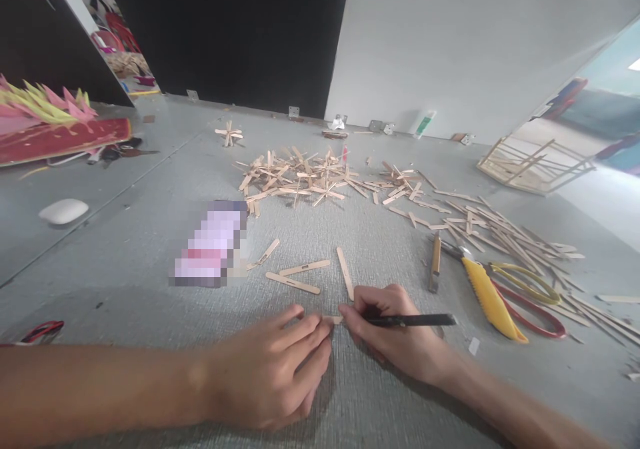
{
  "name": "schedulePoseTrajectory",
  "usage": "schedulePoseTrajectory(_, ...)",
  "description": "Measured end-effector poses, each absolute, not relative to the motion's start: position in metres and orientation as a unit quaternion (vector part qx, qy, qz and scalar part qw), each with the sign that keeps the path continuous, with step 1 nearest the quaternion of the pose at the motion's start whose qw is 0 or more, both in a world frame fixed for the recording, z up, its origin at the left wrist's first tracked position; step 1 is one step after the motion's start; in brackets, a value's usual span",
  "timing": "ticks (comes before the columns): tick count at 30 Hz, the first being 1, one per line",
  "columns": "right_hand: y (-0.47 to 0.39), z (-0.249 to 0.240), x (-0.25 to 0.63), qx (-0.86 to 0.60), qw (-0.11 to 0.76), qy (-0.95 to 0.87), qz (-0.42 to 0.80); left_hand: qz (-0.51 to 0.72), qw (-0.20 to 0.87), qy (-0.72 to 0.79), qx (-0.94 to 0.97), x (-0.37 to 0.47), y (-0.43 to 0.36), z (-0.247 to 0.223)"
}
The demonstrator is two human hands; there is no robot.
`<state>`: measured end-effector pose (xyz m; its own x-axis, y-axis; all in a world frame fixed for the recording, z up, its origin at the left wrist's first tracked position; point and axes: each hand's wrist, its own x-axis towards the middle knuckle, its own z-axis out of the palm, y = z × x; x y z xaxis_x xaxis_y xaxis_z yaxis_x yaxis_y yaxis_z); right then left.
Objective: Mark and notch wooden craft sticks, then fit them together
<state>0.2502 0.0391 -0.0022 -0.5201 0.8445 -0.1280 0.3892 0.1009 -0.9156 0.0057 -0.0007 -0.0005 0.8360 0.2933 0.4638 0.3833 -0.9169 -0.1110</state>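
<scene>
My left hand (pixel 285 362) lies low on the grey table, its fingertips pressing on a small wooden popsicle stick (pixel 337 320). Most of that stick is hidden under the fingers of both hands. A slim black pen-shaped tool (pixel 413 320) is gripped in my right hand (pixel 395 326), close to the stick's right end. Its tip is hidden, so I cannot tell whether it is a pen or a craft knife. Just beyond my hands lie several loose popsicle sticks (pixel 305 267), some with a narrow slot in the middle.
A heap of popsicle sticks (pixel 300 176) spreads across the back. To the right lie a yellow-handled cutter (pixel 493 299), scissors (pixel 530 309), a utility knife (pixel 435 262) and long wooden strips (pixel 515 242). A blurred phone (pixel 210 242) and a white mouse (pixel 64 211) sit left.
</scene>
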Motion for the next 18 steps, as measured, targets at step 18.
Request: schedulePoseTrajectory(18, 0.0408, -0.0022, 0.2509, -0.426, 0.240, -0.721, 0.491, -0.217, 0.092, -0.169, -0.957, 0.0045, 0.0008, 0.0012)
